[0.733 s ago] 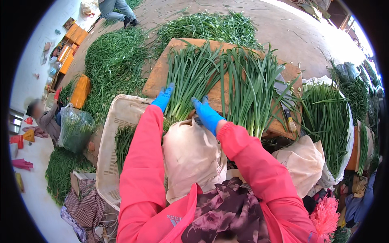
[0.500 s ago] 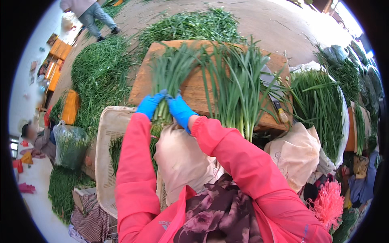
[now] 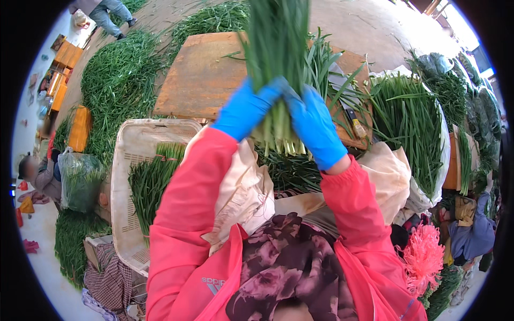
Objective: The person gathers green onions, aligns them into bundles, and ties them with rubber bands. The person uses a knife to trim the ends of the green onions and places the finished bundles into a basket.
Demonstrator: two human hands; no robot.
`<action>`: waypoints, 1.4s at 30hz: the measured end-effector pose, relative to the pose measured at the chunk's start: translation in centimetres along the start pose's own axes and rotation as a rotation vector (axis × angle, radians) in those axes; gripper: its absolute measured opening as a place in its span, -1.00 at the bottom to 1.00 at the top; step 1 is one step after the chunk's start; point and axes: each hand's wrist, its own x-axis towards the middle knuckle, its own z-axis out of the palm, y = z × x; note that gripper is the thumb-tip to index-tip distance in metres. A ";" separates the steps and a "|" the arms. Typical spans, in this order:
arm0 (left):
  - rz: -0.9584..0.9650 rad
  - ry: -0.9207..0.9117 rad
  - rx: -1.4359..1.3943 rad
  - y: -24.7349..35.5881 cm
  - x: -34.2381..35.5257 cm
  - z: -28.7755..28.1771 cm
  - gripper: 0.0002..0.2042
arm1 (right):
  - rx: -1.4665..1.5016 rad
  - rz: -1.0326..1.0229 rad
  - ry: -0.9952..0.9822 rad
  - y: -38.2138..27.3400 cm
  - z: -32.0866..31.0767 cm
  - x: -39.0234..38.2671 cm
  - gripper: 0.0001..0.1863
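Both my hands, in blue gloves, grip a bunch of long green leafy stalks (image 3: 274,40), raised upright in front of me with pale cut ends downward. My left hand (image 3: 249,107) is closed round it from the left, my right hand (image 3: 316,128) from the right. Behind it is a worn wooden board (image 3: 193,75) with more loose stalks (image 3: 321,64) and a knife (image 3: 350,117) with a light handle on its right side. At lower left, a cream plastic crate (image 3: 128,224) holds tied bundles (image 3: 150,187). Pale cloths (image 3: 385,187) lie below the board.
A white sack (image 3: 407,134) full of greens stands right of the board. Heaps of greens (image 3: 118,91) cover floor to the left and behind. A seated person (image 3: 37,176) works at far left; another person's legs (image 3: 110,18) show at top left. Pink strands (image 3: 423,257) lie at lower right.
The bunch has been lifted from the board toward me and up into the air in both hands, baring the board's left part. The person at the back has moved farther left.
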 end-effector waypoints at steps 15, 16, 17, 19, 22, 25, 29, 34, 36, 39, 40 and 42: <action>-0.395 -0.075 0.982 -4.0 0.7 1.7 0.06 | -0.008 0.193 0.098 13.2 -1.4 -6.5 -0.16; -0.437 -0.063 0.963 -5.0 0.7 0.7 0.06 | 0.064 0.279 0.076 13.1 -2.6 -7.6 -0.15; -0.486 -0.047 0.941 -6.2 0.5 -0.4 0.07 | 0.138 0.363 0.047 12.5 -3.7 -8.4 -0.15; -0.548 -0.031 0.936 -7.6 0.9 -1.2 0.06 | 0.018 0.510 -0.017 14.7 -4.8 -9.4 -0.14; -0.632 -0.029 0.663 -9.1 1.5 -0.8 0.06 | -0.046 0.612 -0.082 15.0 -4.2 -9.5 -0.12; -0.312 -0.029 0.363 -16.3 5.4 -0.7 0.03 | 0.311 0.444 -0.063 20.1 -0.2 -7.5 -0.06; -0.339 -0.100 -0.145 -15.0 5.2 1.8 -0.07 | 0.793 0.451 -0.171 14.7 3.4 -4.2 0.06; -0.280 0.095 0.290 -11.3 3.6 5.3 0.14 | 0.250 0.501 -0.441 13.6 6.9 -3.5 -0.31; -0.349 0.036 0.414 -11.3 5.0 5.6 0.16 | 0.357 0.448 -0.362 18.3 7.9 -3.6 0.06; -0.362 -0.027 0.417 -10.4 4.7 4.4 0.16 | 0.587 0.502 -0.209 16.0 6.0 -4.5 0.19; -0.325 -0.027 0.449 -11.5 5.2 3.8 0.17 | 0.594 0.458 -0.209 17.1 6.1 -4.3 0.20; -0.332 -0.067 0.479 -10.8 5.2 3.3 0.20 | 0.618 0.499 -0.175 17.6 4.7 -4.4 -0.12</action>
